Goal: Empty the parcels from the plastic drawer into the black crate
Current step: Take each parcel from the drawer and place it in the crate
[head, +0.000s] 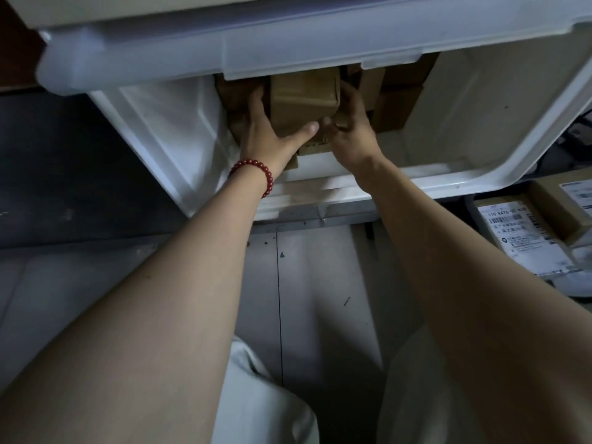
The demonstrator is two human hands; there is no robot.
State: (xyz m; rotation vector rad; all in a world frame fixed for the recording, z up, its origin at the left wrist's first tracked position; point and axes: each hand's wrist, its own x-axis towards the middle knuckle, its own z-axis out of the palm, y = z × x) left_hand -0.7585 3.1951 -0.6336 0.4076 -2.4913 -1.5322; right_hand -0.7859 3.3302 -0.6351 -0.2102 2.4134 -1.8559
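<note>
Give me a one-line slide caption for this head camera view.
Left hand and right hand grip a brown cardboard parcel in the open white plastic drawer; labelled parcels lie at right.

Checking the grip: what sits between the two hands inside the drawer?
A brown cardboard parcel, clasped between the left hand and right hand, as the head view shows.

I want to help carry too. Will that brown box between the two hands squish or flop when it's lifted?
Probably not: the cardboard box shows sharp, straight edges with the left hand and right hand gripping its sides, so it seems stiff. Its flat faces shouldn't roll. The dull, plain cardboard likely isn't slippery.
</note>
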